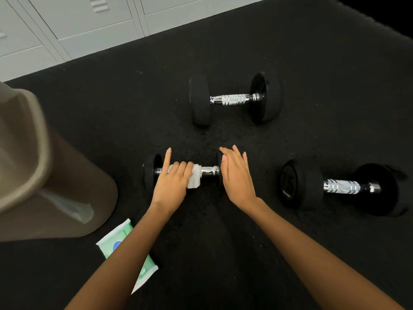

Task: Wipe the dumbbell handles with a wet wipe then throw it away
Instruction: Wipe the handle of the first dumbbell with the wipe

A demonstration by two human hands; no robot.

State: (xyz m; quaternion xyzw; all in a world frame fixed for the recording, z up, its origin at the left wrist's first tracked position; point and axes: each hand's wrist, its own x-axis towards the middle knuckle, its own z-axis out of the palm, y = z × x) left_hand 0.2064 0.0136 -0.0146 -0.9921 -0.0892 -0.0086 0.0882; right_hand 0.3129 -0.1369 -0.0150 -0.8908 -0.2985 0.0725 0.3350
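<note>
Three black dumbbells with chrome handles lie on the dark floor. The nearest dumbbell (pixel 210 171) is right in front of me. My left hand (pixel 173 182) wraps a white wet wipe (pixel 194 176) around the left part of its handle, index finger pointing up. My right hand (pixel 237 175) rests flat, fingers together, on that dumbbell's right weight and hides it. A second dumbbell (pixel 234 100) lies farther back. The third dumbbell (pixel 342 186) sits to the right.
A tall brown bin (pixel 67 186) with a clear liner stands at the left. A green pack of wet wipes (pixel 125 233) lies beside it, partly under my left forearm. Grey lockers (pixel 89 25) line the far edge of the black rubber floor (pixel 312 52).
</note>
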